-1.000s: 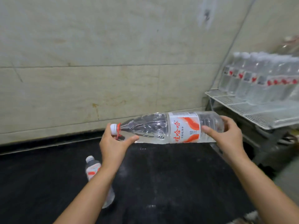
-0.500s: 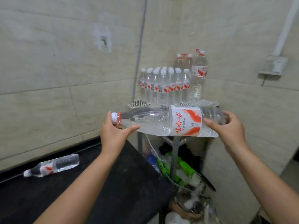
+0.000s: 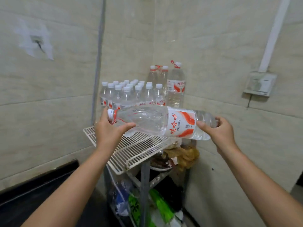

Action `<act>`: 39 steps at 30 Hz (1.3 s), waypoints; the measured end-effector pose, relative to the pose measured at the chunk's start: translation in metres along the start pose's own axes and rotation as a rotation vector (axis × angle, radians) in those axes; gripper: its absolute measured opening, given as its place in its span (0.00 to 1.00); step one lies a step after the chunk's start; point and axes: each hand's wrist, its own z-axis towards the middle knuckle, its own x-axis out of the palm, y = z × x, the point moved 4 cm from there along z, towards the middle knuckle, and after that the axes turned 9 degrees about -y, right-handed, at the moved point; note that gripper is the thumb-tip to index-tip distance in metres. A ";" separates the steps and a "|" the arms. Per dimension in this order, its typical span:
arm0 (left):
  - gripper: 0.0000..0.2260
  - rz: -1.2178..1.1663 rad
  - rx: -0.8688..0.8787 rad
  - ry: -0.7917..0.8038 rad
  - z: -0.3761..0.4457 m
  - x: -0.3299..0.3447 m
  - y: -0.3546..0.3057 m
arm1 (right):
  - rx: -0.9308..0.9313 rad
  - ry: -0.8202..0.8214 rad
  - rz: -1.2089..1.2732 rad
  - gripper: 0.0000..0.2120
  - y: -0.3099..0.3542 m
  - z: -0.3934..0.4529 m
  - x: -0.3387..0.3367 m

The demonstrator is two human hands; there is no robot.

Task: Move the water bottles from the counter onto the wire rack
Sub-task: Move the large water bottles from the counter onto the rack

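A large water bottle is carried lying on its side, in the air just above the front of the wire rack, not touching it. The left hand wraps the neck end, its fingers curled behind the white cap and the thumb pressed along the clear shoulder. The right hand cups the base end, thumb on the front by the label and fingers closed around the back. Holding both ends probably steadies a long, heavy bottle and makes it easy to tip upright before setting it down.

The bottle is clear thin plastic with ridged, dimpled walls, a red ring under the cap and a glossy white and red label. The rack is a flat grid of thin white-coated wires on a grey metal frame, so a narrow base should be set squarely across the wires.

At the back of the rack stand rows of small bottles with white caps, packed close together, and three tall bottles in the corner against the tiled wall. The bare front part of the rack seems the likely landing spot. The dark table shows only at lower left
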 end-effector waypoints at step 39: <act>0.44 0.758 0.657 0.196 0.126 0.332 -0.103 | -0.485 0.428 -0.276 0.56 -0.118 0.235 0.155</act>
